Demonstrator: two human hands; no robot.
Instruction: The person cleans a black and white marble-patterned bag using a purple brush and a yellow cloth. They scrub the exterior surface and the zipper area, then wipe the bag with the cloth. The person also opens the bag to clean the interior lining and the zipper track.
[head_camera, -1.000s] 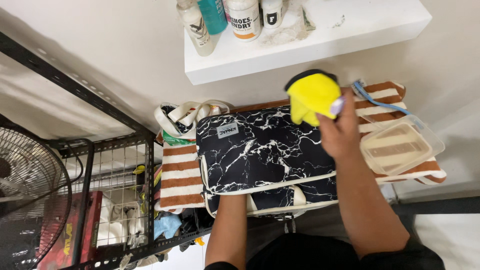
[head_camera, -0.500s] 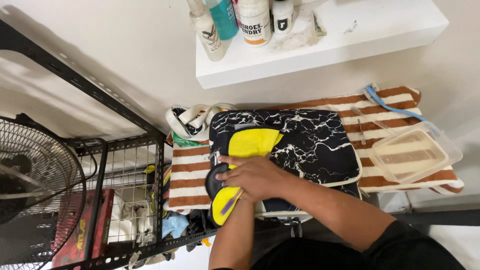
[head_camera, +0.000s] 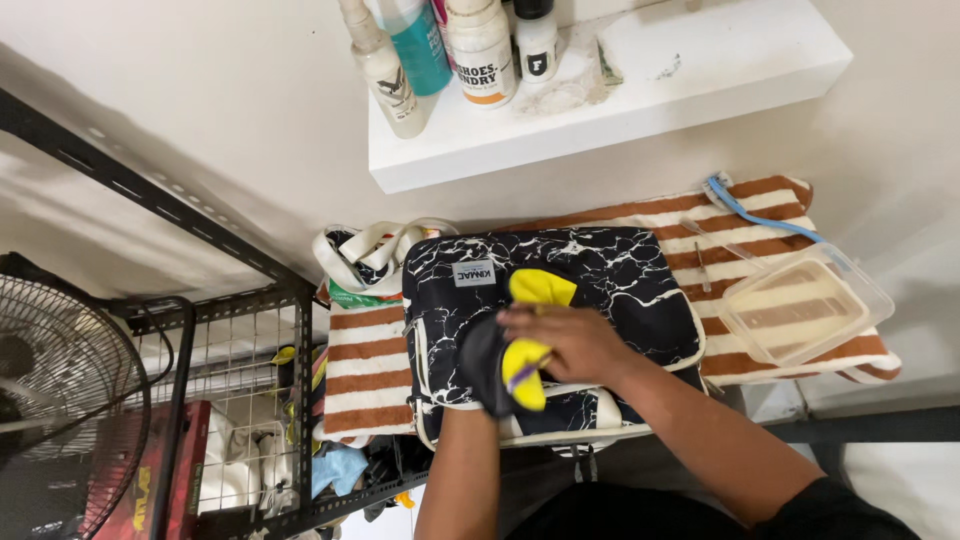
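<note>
A black bag with a white marble pattern (head_camera: 620, 275) lies flat on a brown-and-white striped towel (head_camera: 365, 365). My right hand (head_camera: 568, 340) presses a yellow-and-grey cloth (head_camera: 528, 362) onto the bag's front left part, fingers curled over the cloth. My left forearm (head_camera: 462, 465) reaches up to the bag's near edge. The left hand itself is hidden under the grey part of the cloth, so its grip does not show.
A clear plastic container (head_camera: 805, 310) and a blue brush (head_camera: 745, 205) lie on the towel's right end. A white wall shelf (head_camera: 700, 75) above holds several bottles (head_camera: 480, 50). At left stand a strapped tote bag (head_camera: 360, 265), a black wire rack (head_camera: 240, 400) and a fan (head_camera: 60, 400).
My right hand brought the cloth down from the bag's upper right onto its front left part. The cloth, spread wide half a second ago, is now bunched under my fingers.
</note>
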